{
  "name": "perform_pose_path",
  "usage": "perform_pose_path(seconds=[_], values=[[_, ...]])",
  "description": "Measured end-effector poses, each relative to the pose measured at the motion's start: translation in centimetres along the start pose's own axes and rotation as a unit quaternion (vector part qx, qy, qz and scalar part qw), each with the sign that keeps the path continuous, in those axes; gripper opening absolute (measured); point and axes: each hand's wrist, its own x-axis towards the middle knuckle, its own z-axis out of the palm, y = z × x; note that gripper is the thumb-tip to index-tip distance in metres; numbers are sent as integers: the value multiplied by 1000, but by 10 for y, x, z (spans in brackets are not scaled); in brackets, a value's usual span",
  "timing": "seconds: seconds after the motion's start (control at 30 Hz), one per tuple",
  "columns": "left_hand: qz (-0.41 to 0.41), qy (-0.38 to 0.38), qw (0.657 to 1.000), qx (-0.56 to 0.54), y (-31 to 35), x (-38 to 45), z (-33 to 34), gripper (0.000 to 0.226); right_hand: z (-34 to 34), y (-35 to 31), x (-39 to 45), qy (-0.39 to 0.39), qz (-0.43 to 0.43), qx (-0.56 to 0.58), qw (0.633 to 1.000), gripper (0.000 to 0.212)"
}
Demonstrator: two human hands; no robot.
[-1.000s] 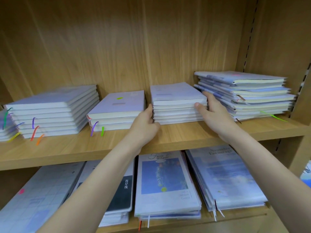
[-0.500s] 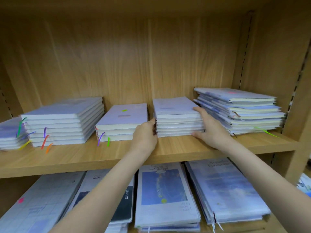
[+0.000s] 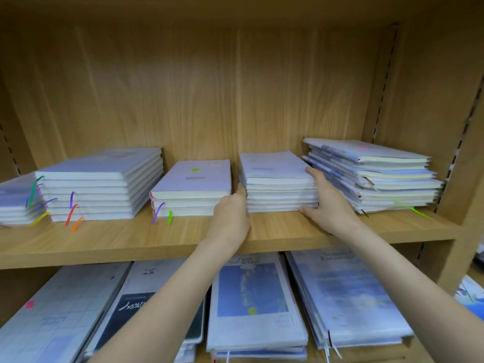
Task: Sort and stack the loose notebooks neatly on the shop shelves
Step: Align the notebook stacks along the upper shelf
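Observation:
A stack of several pale lavender notebooks (image 3: 275, 174) stands in the middle of the upper wooden shelf (image 3: 277, 233). My left hand (image 3: 230, 218) presses against the stack's left front corner. My right hand (image 3: 327, 203) cups its right side, thumb low by the shelf board and fingers up to the top book. Both hands clamp the stack between them. To its left lies a lower pile of three notebooks (image 3: 192, 188) with purple and green ribbons. To its right sits an uneven, fanned pile (image 3: 372, 176) with a green ribbon hanging out.
A tall neat stack (image 3: 102, 184) and a smaller pile (image 3: 18, 203) fill the shelf's left end. The lower shelf holds large flat notebooks, among them a blue-cover one (image 3: 254, 302) and a dark one (image 3: 136, 310). The cabinet's side panel (image 3: 429, 106) closes the right.
The view has shifted so the shelf sits lower in frame. My hands stay on the middle stack; the right hand has slid forward along its right side.

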Motion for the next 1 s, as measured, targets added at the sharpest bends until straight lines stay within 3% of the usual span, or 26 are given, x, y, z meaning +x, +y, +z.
perform_pose_path(seconds=[0.23, 0.63, 0.87, 1.0], values=[[-27, -72, 983, -169, 4, 6, -11, 55, 2, 0, -2, 19, 13, 17, 1000, 80], [-33, -122, 976, -176, -2, 15, -9, 57, -1, -3, -5, 16, 15, 11, 1000, 79], [-28, -52, 982, -178, 0, 9, -6, 50, -2, -4, -5, 20, 31, 39, 999, 80], [-33, -27, 977, -207, -1, 5, -5, 60, 0, 0, -4, 29, 37, 43, 998, 79]])
